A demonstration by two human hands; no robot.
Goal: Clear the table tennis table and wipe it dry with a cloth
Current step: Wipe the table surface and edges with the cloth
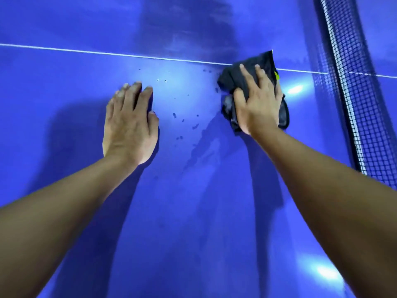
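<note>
The blue table tennis table [182, 211] fills the view. My right hand [257, 102] presses a crumpled black cloth [265, 61] flat onto the surface, just below the white centre line [107, 53]. The cloth has a small yellow-green mark at its right edge. My left hand [131, 123] lies palm down on the table, fingers together, holding nothing. Between the two hands sit water droplets [182, 120] and a wet smear [199, 147] that runs down from the cloth.
The black net [352, 108] with its white top band runs along the right side, close to the cloth. Bright light reflections show on the table near the net and at the lower right.
</note>
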